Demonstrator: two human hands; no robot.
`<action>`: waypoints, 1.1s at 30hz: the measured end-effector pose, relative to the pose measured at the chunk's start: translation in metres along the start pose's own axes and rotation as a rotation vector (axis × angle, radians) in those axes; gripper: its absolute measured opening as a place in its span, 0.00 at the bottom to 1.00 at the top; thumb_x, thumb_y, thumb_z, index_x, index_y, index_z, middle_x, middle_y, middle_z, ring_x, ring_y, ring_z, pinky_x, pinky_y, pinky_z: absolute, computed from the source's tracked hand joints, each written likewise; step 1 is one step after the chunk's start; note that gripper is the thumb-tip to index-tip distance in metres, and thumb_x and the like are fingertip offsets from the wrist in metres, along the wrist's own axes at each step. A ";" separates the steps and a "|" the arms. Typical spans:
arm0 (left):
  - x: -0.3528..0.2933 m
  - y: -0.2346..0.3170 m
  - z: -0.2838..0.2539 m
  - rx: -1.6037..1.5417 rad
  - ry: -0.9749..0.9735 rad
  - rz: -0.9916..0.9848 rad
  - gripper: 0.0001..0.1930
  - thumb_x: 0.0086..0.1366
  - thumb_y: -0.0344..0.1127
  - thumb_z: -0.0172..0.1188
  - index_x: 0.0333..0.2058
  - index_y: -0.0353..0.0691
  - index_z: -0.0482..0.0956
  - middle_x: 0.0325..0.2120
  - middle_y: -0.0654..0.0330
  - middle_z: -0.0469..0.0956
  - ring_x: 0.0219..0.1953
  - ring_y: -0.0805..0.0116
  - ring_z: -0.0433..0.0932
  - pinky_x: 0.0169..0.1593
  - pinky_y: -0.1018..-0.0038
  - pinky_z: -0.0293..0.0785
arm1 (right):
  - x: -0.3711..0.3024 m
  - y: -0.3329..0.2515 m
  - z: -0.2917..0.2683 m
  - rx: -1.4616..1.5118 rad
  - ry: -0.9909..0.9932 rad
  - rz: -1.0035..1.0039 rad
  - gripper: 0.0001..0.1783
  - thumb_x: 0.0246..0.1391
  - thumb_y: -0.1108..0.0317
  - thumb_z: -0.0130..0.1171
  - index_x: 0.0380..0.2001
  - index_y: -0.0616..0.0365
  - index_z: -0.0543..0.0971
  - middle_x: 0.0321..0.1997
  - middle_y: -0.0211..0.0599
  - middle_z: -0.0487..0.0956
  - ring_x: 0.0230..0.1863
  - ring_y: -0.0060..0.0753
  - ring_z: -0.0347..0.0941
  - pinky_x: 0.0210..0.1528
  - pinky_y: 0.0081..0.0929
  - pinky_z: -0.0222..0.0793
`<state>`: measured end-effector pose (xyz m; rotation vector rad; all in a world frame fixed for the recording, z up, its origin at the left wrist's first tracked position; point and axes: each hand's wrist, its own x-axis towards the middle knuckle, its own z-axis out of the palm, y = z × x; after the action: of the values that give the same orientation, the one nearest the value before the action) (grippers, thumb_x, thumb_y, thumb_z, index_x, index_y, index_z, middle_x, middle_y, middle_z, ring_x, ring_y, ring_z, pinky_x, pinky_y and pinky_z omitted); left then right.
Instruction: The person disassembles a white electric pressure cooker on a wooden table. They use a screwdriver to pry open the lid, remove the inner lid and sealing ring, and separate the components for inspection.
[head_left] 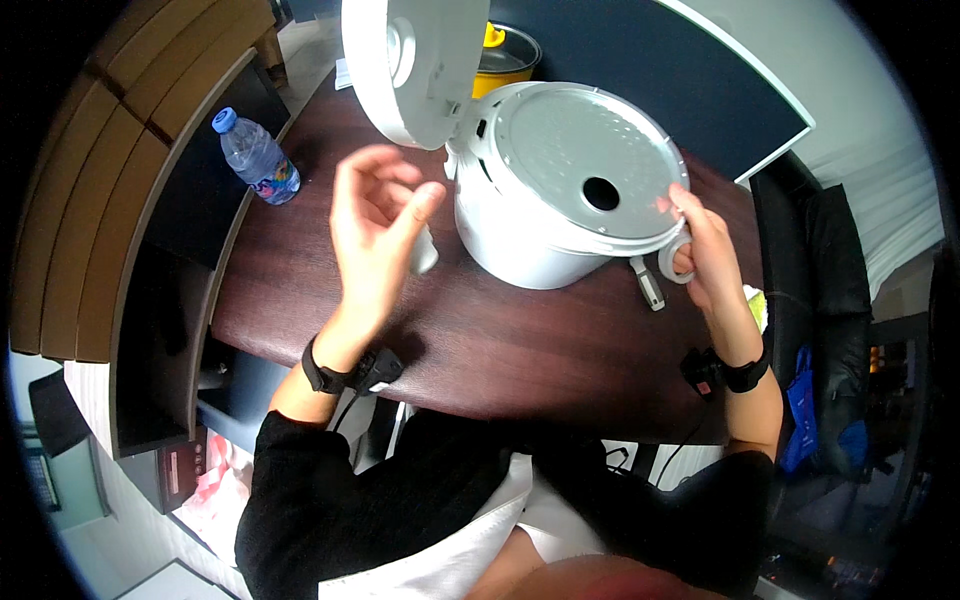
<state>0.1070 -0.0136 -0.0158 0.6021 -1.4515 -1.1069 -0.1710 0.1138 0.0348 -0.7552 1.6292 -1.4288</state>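
Observation:
A white rice cooker (520, 240) stands on the dark wooden table, its hinged lid (420, 70) swung up on the left. A silver metal plate (580, 150) with a round dark hole covers its top. My right hand (705, 245) grips the cooker's front right edge, thumb on the rim and fingers curled beside a white ring-shaped part (673, 258). Left of the cooker, my left hand (375, 215) is raised, its fingers loosely bent and apart from the thumb. A small white object (425, 252) shows partly behind that hand; I cannot tell whether they touch.
A light grey piece (648, 284) lies by the cooker's front right. A water bottle (255, 155) with a blue cap stands at the table's left edge. Behind the cooker are a yellow pot (505, 62) and a dark panel (640, 70). Stacked cartons (90, 200) rise at the left.

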 end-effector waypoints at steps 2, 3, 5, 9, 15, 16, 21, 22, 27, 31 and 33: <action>0.015 0.009 -0.002 0.075 0.020 0.114 0.33 0.52 0.28 0.67 0.54 0.34 0.59 0.43 0.53 0.70 0.26 0.79 0.72 0.31 0.83 0.73 | 0.000 0.003 0.000 0.086 0.043 -0.026 0.17 0.56 0.54 0.54 0.28 0.59 0.76 0.14 0.18 0.65 0.09 0.09 0.48 0.13 0.15 0.39; 0.024 0.013 -0.002 0.138 0.018 0.184 0.36 0.51 0.29 0.68 0.56 0.33 0.56 0.46 0.50 0.69 0.26 0.78 0.72 0.31 0.82 0.74 | -0.002 0.005 0.005 0.113 0.059 -0.024 0.17 0.56 0.54 0.54 0.28 0.59 0.75 0.13 0.18 0.65 0.09 0.09 0.48 0.13 0.15 0.39; 0.037 0.017 -0.004 0.104 -0.053 0.237 0.38 0.50 0.29 0.69 0.57 0.32 0.56 0.44 0.49 0.72 0.30 0.74 0.77 0.32 0.81 0.76 | -0.009 0.011 0.017 0.168 0.096 -0.020 0.18 0.57 0.54 0.53 0.29 0.59 0.75 0.13 0.17 0.63 0.09 0.09 0.47 0.13 0.15 0.39; 0.055 0.023 -0.008 0.104 -0.189 0.265 0.33 0.51 0.31 0.68 0.54 0.32 0.62 0.37 0.52 0.78 0.35 0.69 0.80 0.35 0.78 0.78 | -0.012 0.002 0.011 0.059 -0.088 0.072 0.18 0.57 0.54 0.52 0.29 0.60 0.75 0.11 0.15 0.60 0.09 0.08 0.47 0.12 0.14 0.38; 0.063 0.031 -0.008 0.263 -0.246 0.325 0.25 0.51 0.32 0.68 0.47 0.32 0.71 0.32 0.56 0.80 0.31 0.73 0.80 0.34 0.79 0.78 | -0.008 -0.010 0.002 -0.031 -0.124 0.049 0.20 0.56 0.53 0.54 0.28 0.62 0.77 0.11 0.19 0.64 0.07 0.08 0.48 0.11 0.14 0.39; 0.064 0.031 -0.007 0.269 -0.249 0.330 0.24 0.51 0.32 0.68 0.46 0.32 0.72 0.32 0.56 0.80 0.31 0.74 0.80 0.34 0.79 0.78 | -0.009 -0.011 0.002 -0.026 -0.117 0.030 0.20 0.56 0.53 0.54 0.28 0.62 0.77 0.10 0.19 0.64 0.07 0.08 0.48 0.11 0.14 0.39; 0.065 0.032 -0.007 0.270 -0.280 0.336 0.24 0.51 0.33 0.68 0.46 0.33 0.72 0.34 0.54 0.80 0.32 0.71 0.81 0.33 0.79 0.79 | -0.016 -0.030 0.010 -0.031 -0.146 -0.037 0.24 0.57 0.47 0.52 0.23 0.61 0.75 0.10 0.17 0.63 0.07 0.08 0.48 0.11 0.13 0.39; 0.066 0.032 -0.008 0.281 -0.301 0.352 0.25 0.51 0.33 0.68 0.47 0.33 0.71 0.34 0.54 0.80 0.32 0.70 0.81 0.33 0.79 0.79 | -0.014 -0.030 0.012 -0.011 -0.173 -0.081 0.25 0.57 0.46 0.51 0.24 0.60 0.75 0.11 0.17 0.63 0.08 0.07 0.48 0.11 0.13 0.39; 0.070 0.027 -0.006 0.269 -0.372 0.332 0.31 0.49 0.33 0.70 0.52 0.34 0.69 0.36 0.53 0.80 0.33 0.70 0.81 0.34 0.78 0.80 | -0.008 -0.029 0.017 -0.023 -0.181 -0.050 0.23 0.58 0.49 0.50 0.24 0.60 0.75 0.12 0.19 0.64 0.09 0.07 0.47 0.11 0.14 0.38; 0.075 0.030 -0.002 0.433 -0.444 0.496 0.33 0.47 0.34 0.71 0.52 0.35 0.69 0.36 0.52 0.80 0.33 0.68 0.81 0.33 0.79 0.80 | -0.012 -0.031 0.016 -0.049 -0.238 -0.087 0.23 0.58 0.50 0.51 0.24 0.62 0.75 0.12 0.20 0.64 0.08 0.07 0.47 0.10 0.14 0.37; 0.075 0.031 0.000 0.384 -0.463 0.458 0.33 0.47 0.35 0.72 0.52 0.35 0.69 0.36 0.52 0.80 0.34 0.68 0.81 0.33 0.78 0.80 | -0.010 -0.027 0.011 -0.032 -0.198 -0.057 0.23 0.57 0.50 0.52 0.23 0.62 0.75 0.12 0.20 0.64 0.08 0.07 0.47 0.10 0.14 0.38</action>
<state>0.0984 -0.0649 0.0466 0.2499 -2.1041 -0.6248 -0.1590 0.1124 0.0630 -0.9377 1.4914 -1.3245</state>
